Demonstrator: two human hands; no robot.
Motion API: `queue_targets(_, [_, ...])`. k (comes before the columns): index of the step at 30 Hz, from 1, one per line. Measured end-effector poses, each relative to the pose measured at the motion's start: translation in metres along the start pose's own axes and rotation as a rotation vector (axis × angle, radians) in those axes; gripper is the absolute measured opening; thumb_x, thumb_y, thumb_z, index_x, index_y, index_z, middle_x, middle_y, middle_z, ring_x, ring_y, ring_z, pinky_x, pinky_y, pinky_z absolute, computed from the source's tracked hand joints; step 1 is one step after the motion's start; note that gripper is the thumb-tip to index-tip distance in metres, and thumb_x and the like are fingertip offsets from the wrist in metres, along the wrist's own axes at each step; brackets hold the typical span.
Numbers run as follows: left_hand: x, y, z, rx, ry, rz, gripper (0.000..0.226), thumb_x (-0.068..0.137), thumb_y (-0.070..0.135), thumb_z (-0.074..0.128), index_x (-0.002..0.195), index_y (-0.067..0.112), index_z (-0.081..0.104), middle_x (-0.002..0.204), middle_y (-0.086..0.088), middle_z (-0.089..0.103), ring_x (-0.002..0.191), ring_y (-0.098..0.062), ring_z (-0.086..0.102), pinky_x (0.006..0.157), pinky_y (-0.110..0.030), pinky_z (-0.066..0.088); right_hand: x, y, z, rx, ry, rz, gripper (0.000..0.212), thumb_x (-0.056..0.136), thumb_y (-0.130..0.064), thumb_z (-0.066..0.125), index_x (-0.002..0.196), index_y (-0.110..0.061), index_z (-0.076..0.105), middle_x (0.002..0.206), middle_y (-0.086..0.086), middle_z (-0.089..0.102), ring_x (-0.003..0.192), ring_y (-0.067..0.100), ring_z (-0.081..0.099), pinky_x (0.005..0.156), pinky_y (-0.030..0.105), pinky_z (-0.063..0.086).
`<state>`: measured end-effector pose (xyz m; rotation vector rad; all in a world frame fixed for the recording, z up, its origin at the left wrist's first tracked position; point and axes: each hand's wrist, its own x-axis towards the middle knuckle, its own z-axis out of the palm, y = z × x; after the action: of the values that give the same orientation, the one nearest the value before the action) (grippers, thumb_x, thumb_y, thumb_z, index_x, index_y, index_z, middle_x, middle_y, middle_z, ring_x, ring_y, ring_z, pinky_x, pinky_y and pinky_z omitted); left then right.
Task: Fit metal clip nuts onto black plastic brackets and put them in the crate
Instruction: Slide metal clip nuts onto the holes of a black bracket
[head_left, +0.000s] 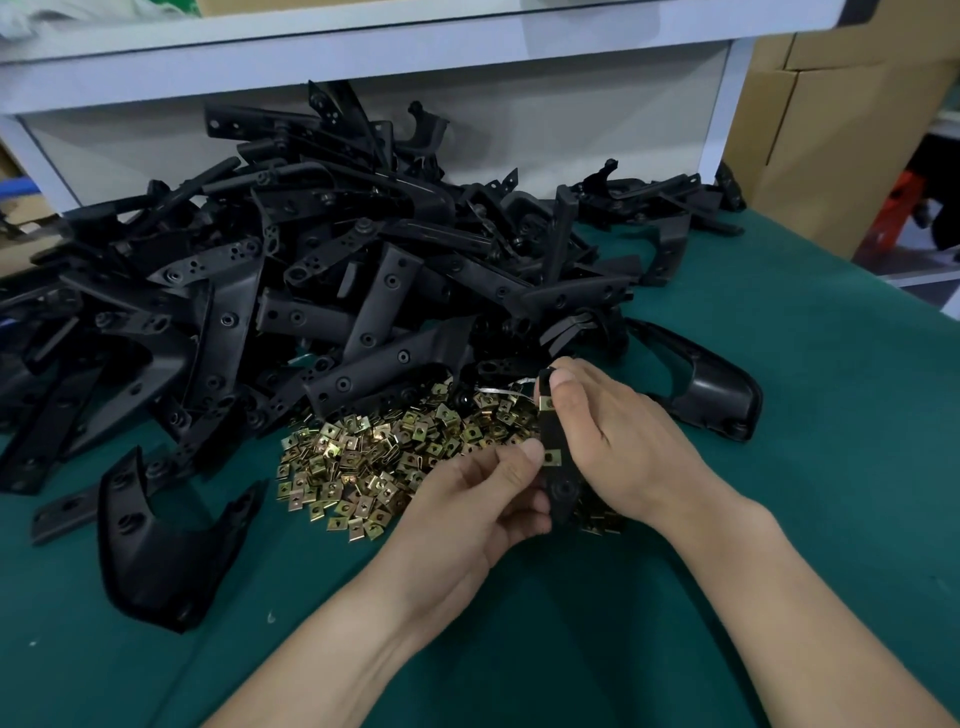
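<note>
A black plastic bracket (558, 483) stands upright between my hands, just above the green table. My right hand (613, 447) grips its upper part, thumb at the top next to a brass clip nut (546, 402) sitting on the bracket. My left hand (488, 493) holds the lower part, and its thumb presses a second clip nut (551, 458) on the bracket's edge. A heap of loose brass clip nuts (384, 457) lies right behind my hands. No crate is in view.
A big pile of black brackets (322, 270) fills the back and left of the green table (779, 467). Single brackets lie at front left (166, 540) and at right (711, 395). A white shelf unit (363, 62) stands behind, with cardboard boxes (831, 130) at right.
</note>
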<state>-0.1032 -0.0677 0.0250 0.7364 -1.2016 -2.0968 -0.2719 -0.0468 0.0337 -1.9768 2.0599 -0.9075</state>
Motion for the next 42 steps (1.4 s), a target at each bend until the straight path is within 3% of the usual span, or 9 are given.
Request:
queue_targets(4, [0.000, 0.002, -0.005, -0.069, -0.101, -0.025, 0.022, 0.093, 0.023, 0.060, 0.090, 0.012, 0.079, 0.086, -0.006, 0.071, 0.073, -0.010, 0.065, 0.071, -0.024, 0.057, 0.000, -0.001, -0.006, 0.062, 0.052, 0.009, 0.064, 0.093, -0.060, 0.000, 0.100, -0.024, 0.052, 0.103, -0.009, 0.059, 0.090, 0.015, 0.058, 0.080, 0.042, 0.048])
queue_targets(10, [0.002, 0.004, -0.010, -0.063, -0.201, -0.085, 0.021, 0.096, 0.023, 0.060, 0.096, 0.012, 0.077, 0.088, -0.006, 0.070, 0.077, -0.011, 0.065, 0.075, -0.025, 0.057, 0.000, -0.004, -0.006, 0.028, 0.063, -0.023, 0.069, 0.092, -0.062, -0.002, 0.101, -0.022, 0.053, 0.101, -0.009, 0.057, 0.084, 0.012, 0.057, 0.076, 0.040, 0.049])
queue_targets(21, [0.004, 0.002, -0.010, -0.066, -0.186, -0.104, 0.025, 0.095, 0.021, 0.056, 0.094, 0.005, 0.075, 0.085, -0.009, 0.069, 0.074, -0.013, 0.063, 0.071, -0.026, 0.058, -0.001, -0.006, -0.004, 0.027, 0.041, -0.037, 0.065, 0.093, -0.062, -0.002, 0.100, -0.024, 0.051, 0.097, -0.007, 0.055, 0.079, 0.011, 0.057, 0.070, 0.035, 0.048])
queue_targets(29, [0.005, -0.004, -0.012, -0.057, -0.181, -0.082, 0.025, 0.097, 0.021, 0.055, 0.096, 0.008, 0.076, 0.086, -0.010, 0.067, 0.075, -0.013, 0.062, 0.072, -0.026, 0.057, 0.000, -0.003, 0.001, 0.022, 0.010, -0.042, 0.060, 0.091, -0.065, -0.004, 0.096, -0.030, 0.044, 0.096, -0.010, 0.051, 0.077, 0.007, 0.054, 0.063, 0.020, 0.036])
queue_targets(42, [0.005, -0.006, -0.009, -0.041, -0.153, -0.046, 0.020, 0.094, 0.020, 0.056, 0.098, 0.003, 0.066, 0.083, -0.012, 0.062, 0.071, -0.015, 0.060, 0.067, -0.025, 0.056, -0.001, -0.003, 0.003, 0.003, -0.012, -0.043, 0.053, 0.089, -0.068, -0.004, 0.091, -0.033, 0.035, 0.092, -0.012, 0.047, 0.076, 0.005, 0.052, 0.064, 0.027, 0.032])
